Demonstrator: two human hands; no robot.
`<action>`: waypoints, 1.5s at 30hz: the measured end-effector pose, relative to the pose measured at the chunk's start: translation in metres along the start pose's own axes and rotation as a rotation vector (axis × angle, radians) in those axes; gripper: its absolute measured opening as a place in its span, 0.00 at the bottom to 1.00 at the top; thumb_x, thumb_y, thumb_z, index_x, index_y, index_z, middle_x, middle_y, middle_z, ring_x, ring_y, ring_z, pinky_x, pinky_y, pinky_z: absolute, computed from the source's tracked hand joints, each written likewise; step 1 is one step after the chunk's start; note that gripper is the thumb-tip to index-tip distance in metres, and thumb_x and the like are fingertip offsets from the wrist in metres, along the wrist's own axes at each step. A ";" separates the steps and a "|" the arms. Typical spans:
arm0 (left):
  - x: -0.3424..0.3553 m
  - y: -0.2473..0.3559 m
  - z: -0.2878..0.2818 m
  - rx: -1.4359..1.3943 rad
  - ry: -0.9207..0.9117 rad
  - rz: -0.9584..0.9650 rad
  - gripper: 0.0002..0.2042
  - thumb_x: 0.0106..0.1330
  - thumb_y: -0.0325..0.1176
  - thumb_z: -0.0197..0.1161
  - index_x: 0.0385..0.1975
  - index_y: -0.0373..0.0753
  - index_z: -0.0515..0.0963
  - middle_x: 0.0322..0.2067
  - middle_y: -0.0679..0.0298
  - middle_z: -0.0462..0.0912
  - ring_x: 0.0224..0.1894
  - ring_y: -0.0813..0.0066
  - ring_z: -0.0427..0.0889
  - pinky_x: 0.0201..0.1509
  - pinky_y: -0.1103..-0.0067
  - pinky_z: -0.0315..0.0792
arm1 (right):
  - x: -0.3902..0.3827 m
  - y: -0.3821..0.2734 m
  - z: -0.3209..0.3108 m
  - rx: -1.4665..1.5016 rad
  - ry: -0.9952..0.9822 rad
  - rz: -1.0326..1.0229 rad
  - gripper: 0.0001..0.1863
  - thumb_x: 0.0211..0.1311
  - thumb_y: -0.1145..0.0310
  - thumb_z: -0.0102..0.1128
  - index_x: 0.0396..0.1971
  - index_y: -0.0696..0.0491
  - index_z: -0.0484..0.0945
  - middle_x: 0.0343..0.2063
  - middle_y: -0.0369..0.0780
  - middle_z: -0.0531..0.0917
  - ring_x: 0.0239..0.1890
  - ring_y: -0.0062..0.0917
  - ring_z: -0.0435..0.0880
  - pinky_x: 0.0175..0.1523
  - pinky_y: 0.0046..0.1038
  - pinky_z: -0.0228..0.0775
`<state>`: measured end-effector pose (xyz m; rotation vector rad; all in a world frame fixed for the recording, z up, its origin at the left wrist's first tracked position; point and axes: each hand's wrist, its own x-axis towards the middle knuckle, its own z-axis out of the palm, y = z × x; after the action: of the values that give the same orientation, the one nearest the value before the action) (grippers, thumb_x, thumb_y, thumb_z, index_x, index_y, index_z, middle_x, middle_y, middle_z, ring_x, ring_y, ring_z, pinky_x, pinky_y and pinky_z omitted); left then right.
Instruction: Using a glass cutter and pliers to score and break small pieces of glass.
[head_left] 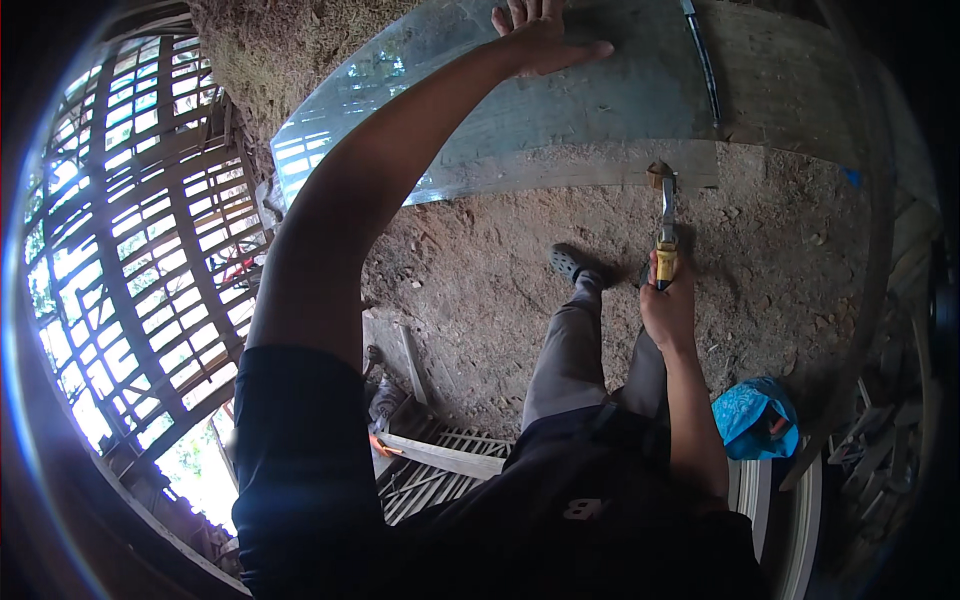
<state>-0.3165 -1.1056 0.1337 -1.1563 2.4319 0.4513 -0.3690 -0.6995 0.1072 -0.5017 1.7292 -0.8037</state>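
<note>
A blue cloth (pixel 742 412) is lying beside pale rails (pixel 803 525). Right of the cloth, wood scraps (pixel 875 452) are lying heaped; left of it, a plank (pixel 445 456) is crossing a slatted rack (pixel 425 497); farther left, a lattice wall (pixel 180 200) is standing.

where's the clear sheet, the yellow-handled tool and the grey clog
Clear sheet (pixel 590 112), head view: on its flat face.
Yellow-handled tool (pixel 666 257), head view: on its yellow handle.
Grey clog (pixel 566 262), head view: on its upper.
</note>
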 end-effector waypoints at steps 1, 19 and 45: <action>0.000 -0.001 0.000 -0.004 0.002 0.003 0.65 0.59 0.80 0.57 0.81 0.46 0.26 0.80 0.41 0.21 0.81 0.35 0.20 0.80 0.41 0.29 | 0.000 0.000 0.000 -0.012 -0.001 -0.010 0.25 0.54 0.80 0.51 0.55 0.56 0.70 0.37 0.48 0.78 0.42 0.45 0.83 0.54 0.43 0.73; -0.004 -0.001 -0.001 -0.021 0.021 0.031 0.63 0.60 0.79 0.58 0.81 0.48 0.26 0.80 0.42 0.21 0.80 0.34 0.20 0.79 0.40 0.29 | -0.001 -0.002 -0.002 -0.046 0.008 -0.041 0.25 0.54 0.78 0.53 0.55 0.55 0.70 0.38 0.51 0.80 0.44 0.50 0.85 0.52 0.45 0.75; -0.001 -0.003 -0.001 -0.033 0.025 0.070 0.62 0.59 0.78 0.60 0.81 0.52 0.29 0.80 0.44 0.20 0.80 0.34 0.20 0.78 0.37 0.31 | 0.003 0.008 0.003 0.020 0.018 -0.101 0.25 0.53 0.87 0.48 0.54 0.59 0.73 0.37 0.34 0.72 0.36 0.18 0.71 0.45 0.22 0.68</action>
<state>-0.3139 -1.1074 0.1343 -1.0992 2.5013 0.5032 -0.3665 -0.6965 0.0990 -0.5733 1.7220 -0.8985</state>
